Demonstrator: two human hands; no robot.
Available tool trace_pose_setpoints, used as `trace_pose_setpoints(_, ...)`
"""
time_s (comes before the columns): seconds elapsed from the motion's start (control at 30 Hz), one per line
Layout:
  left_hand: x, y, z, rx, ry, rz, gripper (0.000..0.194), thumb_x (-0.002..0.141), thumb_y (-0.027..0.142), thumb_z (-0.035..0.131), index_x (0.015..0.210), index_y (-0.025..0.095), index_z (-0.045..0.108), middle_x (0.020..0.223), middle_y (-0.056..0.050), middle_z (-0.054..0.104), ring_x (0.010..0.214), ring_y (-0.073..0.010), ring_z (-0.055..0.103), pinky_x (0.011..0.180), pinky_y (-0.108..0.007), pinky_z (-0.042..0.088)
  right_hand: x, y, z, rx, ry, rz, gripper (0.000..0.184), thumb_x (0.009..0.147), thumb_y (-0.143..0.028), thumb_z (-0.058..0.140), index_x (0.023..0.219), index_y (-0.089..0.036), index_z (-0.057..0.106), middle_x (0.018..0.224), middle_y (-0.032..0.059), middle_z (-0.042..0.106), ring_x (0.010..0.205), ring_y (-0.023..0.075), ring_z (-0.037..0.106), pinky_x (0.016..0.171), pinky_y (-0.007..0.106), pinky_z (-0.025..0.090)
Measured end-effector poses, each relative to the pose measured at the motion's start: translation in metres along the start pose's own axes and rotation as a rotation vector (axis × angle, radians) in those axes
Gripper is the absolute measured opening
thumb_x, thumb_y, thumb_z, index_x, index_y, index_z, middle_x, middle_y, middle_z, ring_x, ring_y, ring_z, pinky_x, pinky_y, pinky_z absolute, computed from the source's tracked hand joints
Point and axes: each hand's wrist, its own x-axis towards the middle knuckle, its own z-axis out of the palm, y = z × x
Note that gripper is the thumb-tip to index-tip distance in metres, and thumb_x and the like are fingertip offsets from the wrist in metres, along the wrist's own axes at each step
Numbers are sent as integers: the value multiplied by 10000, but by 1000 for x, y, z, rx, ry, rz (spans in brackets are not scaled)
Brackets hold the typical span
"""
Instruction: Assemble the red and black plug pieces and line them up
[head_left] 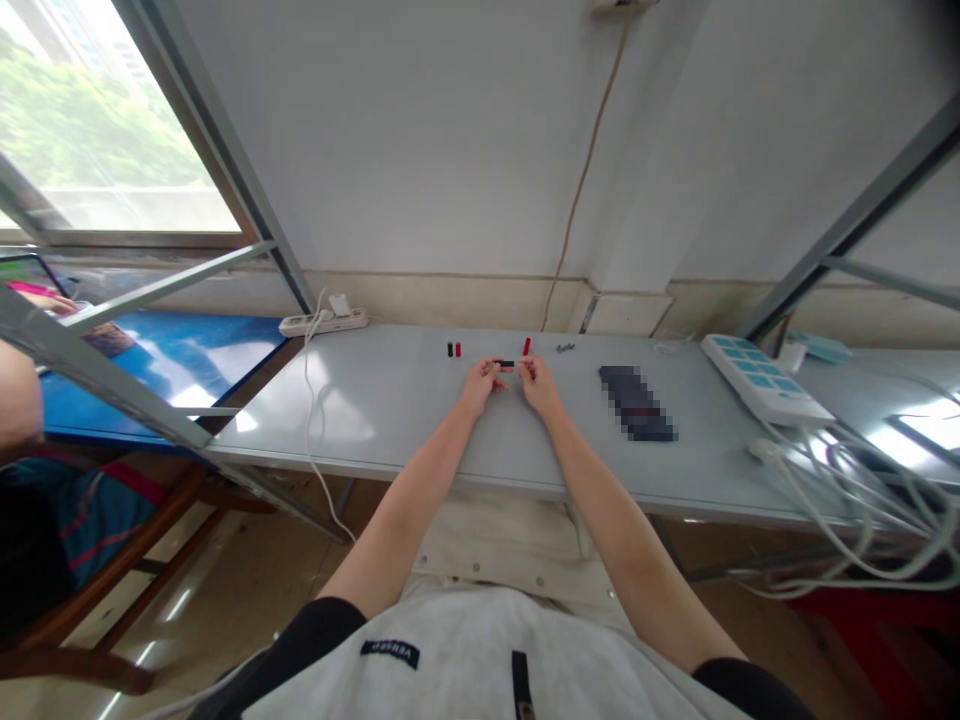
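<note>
Both my arms reach over a grey table (390,420). My left hand (480,384) pinches one end of a small black part (505,364), fingers closed. My right hand (537,384) is closed too, its fingertips at the other end of that black part; whether they grip it I cannot tell. Just beyond my right hand stands a small red piece (526,346). A black and a red small piece (454,349) sit side by side further left. A few tiny screws (565,348) lie to the right.
A blurred dark flat object (637,402) lies right of my hands. A white-and-blue power strip (763,378) with many white cables (847,480) is at the right. Another white power strip (324,321) and cord sit back left. A person's arm (19,400) shows at the far left.
</note>
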Motion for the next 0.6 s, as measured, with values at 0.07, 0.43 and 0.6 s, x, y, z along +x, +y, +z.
trace_pose_setpoints(0.07, 0, 0, 0, -10, 13, -4, 240, 762, 254, 519, 966, 128, 511, 814, -65, 662, 403, -48, 514, 390, -168, 308, 0, 0, 1, 25, -11, 18, 283, 774, -420, 407, 899, -183, 498, 725, 32, 560, 594, 133, 496, 612, 281, 411)
trace_pose_setpoints(0.43, -1, 0, 0, -8, 24, 7, 196, 769, 260, 521, 921, 135, 512, 694, -10, 618, 409, -50, 505, 405, -175, 309, -1, -6, -1, -6, -58, 49, 271, 769, -412, 424, 797, -178, 557, 615, 17, 565, 541, 133, 496, 577, 271, 409)
trace_pose_setpoints(0.6, 1, -2, 0, -8, 106, 0, 239, 769, 311, 525, 932, 137, 513, 641, 16, 578, 401, -38, 478, 407, -172, 316, -2, -5, 2, -96, -66, 23, 259, 767, -386, 423, 845, -175, 553, 722, 41, 595, 616, 140, 518, 639, 287, 418)
